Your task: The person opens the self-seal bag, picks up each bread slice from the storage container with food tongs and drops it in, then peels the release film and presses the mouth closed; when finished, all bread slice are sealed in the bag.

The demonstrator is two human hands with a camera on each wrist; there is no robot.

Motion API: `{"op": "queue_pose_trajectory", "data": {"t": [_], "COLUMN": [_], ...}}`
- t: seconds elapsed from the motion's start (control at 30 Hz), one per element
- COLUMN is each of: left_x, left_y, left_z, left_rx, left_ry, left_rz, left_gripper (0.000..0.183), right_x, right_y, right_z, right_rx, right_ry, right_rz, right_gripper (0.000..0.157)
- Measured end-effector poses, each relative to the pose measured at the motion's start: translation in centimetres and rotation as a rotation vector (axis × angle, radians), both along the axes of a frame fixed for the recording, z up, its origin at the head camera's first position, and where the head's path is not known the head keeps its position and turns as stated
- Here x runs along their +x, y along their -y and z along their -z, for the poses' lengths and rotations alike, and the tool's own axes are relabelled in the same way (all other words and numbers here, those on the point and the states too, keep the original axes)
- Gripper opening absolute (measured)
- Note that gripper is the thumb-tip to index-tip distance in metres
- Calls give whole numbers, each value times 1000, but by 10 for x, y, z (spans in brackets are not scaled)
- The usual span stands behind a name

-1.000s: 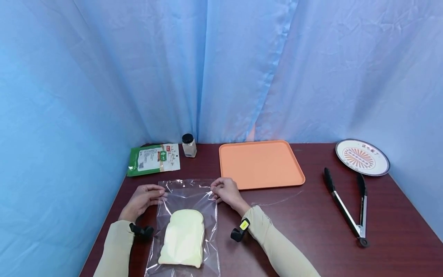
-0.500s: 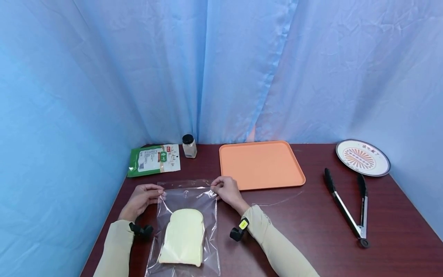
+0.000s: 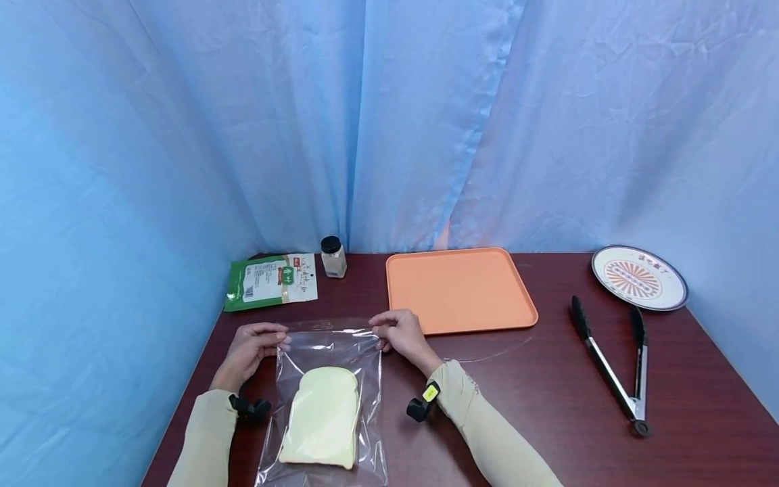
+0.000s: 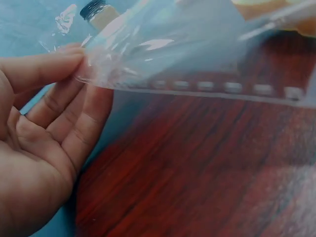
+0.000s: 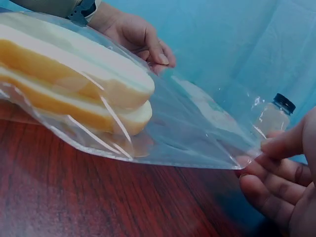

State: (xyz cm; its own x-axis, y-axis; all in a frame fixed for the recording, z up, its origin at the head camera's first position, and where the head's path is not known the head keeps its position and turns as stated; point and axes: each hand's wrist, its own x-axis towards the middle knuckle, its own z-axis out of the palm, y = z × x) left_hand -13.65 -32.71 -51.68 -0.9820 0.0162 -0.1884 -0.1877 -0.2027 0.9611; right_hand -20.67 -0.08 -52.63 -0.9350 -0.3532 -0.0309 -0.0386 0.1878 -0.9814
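Two slices of bread [image 5: 123, 94], stacked one on the other, lie inside a clear plastic bag [image 3: 328, 352] at the front of the table. At the bag's far left corner my left hand [image 3: 252, 352] pinches the film between thumb and fingers. My right hand [image 3: 402, 338] pinches the far right corner, close to the orange tray. Between the hands the bag's far end is stretched out, with the bread nearer to my body. In the left wrist view, the thumb and fingertips [image 4: 74, 54] meet on the crinkled film; a row of small marks runs along the bag's edge.
The orange tray [image 3: 462, 291] lies beyond my right hand. A green and white pouch [image 3: 270, 281] and a black-capped jar [image 3: 333, 258] stand at the back left. On the right are spread tongs [image 3: 615, 372] and a patterned plate [image 3: 639, 277]. Blue curtains surround the table.
The bag's far end has shifted shape between my hands, its shiny edge now lying a little nearer the bread. Both hands have stayed almost in place, still pinching the corners.
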Motion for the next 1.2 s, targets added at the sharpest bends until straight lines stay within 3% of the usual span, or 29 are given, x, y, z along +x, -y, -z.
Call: {"op": "queue_pose_trajectory", "data": {"t": [0.37, 0.7, 0.8, 1.0, 1.2], "left_x": [4, 4, 3, 1, 0], "left_y": [4, 6, 4, 0, -2], "left_z": [8, 11, 11, 11, 10], "left_rx": [106, 101, 42, -164, -279], "left_ry": [-129, -193, -187, -108, -104], "left_rz": [46, 74, 66, 14, -12], "left_gripper": [33, 26, 26, 28, 25], "right_x": [2, 2, 1, -2, -5], "right_y": [-7, -11, -12, -13, -14], "right_z": [0, 4, 5, 6, 7], "right_rx": [-90, -70, -23, 114, 190], "right_ry": [-104, -346, -420, -592, -663], "right_rz": [-101, -149, -151, -132, -149], "right_gripper": [18, 19, 21, 20, 18]}}
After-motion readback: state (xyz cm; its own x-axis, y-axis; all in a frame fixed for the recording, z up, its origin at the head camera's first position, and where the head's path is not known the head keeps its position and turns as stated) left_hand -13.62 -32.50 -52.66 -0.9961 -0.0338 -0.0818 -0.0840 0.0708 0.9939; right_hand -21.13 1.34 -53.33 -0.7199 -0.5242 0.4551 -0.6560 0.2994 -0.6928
